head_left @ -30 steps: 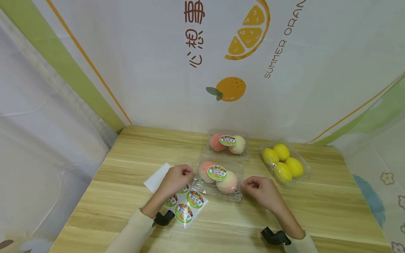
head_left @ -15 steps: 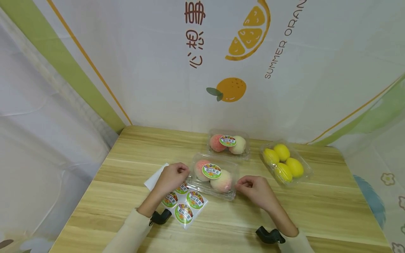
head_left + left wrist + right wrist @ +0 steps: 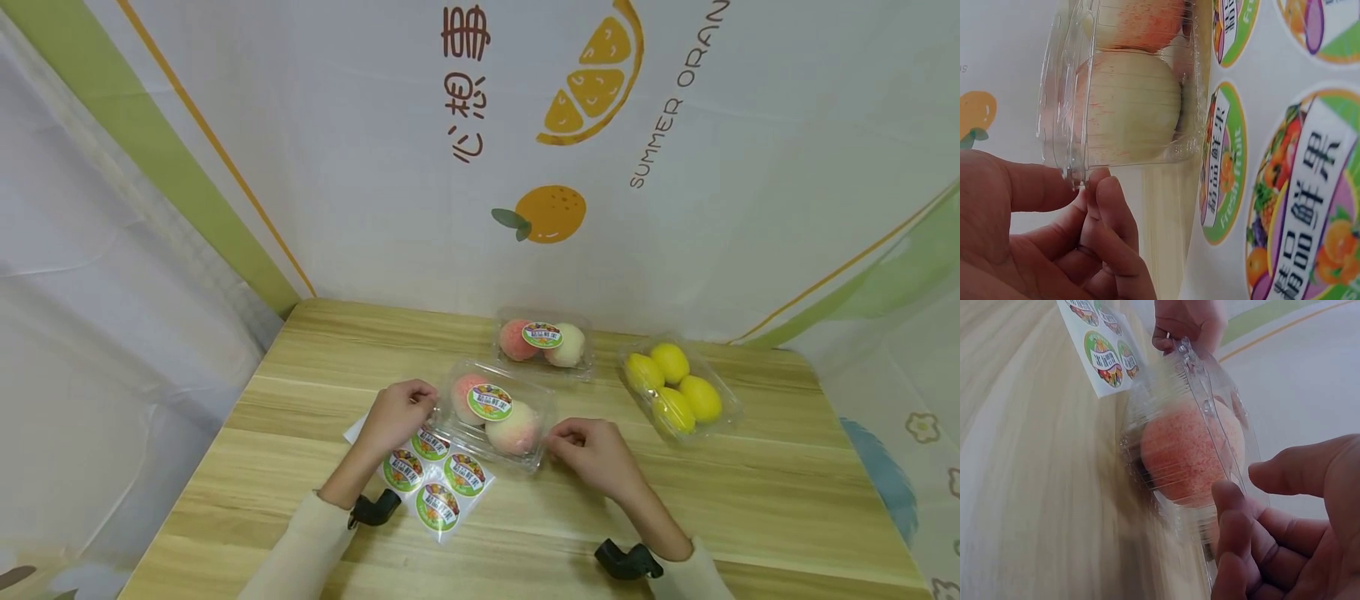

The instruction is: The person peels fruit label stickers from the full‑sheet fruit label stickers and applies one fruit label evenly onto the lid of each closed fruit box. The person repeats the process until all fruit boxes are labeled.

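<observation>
Clear plastic forms the fruit box [image 3: 491, 452] that a person holds over the middle part of a wooden table [image 3: 787, 483]; whether its base touches the wood cannot be told. The left hand [image 3: 397, 414] pinches the rim at the left end between thumb and fingers, and the right hand [image 3: 596, 454] pinches the rim at the right end likewise. Two pink-and-cream peaches [image 3: 512, 431] lie inside, with an oval label [image 3: 491, 402] on the lid above them. On the near side, toward the left, lies a white sticker sheet [image 3: 435, 472] bearing round-edged labels, partly hidden by the left arm. Near the table's far edge stands a second box [image 3: 582, 373], also labelled, with two fruits. To the right, a third box [image 3: 702, 367] contains four yellow lemons [image 3: 700, 400]. Behind hangs a white cloth [image 3: 360, 167] printed with oranges.
</observation>
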A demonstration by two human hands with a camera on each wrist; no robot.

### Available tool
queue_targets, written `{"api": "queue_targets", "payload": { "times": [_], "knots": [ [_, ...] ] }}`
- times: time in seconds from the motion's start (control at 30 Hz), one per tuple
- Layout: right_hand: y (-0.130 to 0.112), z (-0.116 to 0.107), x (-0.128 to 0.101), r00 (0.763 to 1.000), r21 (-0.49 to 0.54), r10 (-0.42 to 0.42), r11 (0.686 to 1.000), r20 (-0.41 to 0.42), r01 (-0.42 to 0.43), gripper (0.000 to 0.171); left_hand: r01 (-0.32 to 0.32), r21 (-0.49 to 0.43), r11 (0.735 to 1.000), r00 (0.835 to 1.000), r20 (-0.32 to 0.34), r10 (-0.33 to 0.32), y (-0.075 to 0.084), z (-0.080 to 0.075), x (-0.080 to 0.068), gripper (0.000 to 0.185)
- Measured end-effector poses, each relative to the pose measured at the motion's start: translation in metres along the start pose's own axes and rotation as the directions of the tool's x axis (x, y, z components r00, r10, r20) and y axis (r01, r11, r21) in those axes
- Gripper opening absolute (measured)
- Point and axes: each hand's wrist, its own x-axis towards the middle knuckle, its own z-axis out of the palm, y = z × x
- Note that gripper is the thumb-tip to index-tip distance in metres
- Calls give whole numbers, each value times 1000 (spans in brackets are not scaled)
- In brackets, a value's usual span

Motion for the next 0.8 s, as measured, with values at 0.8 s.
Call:
{"api": "queue_targets", "payload": {
  "times": [0.8],
  "knots": [
    [-22, 27, 20, 998, 13, -25, 1000, 57, 24, 11, 3, 62, 998, 999, -47, -1, -13, -33, 17, 25]
  ]
}}
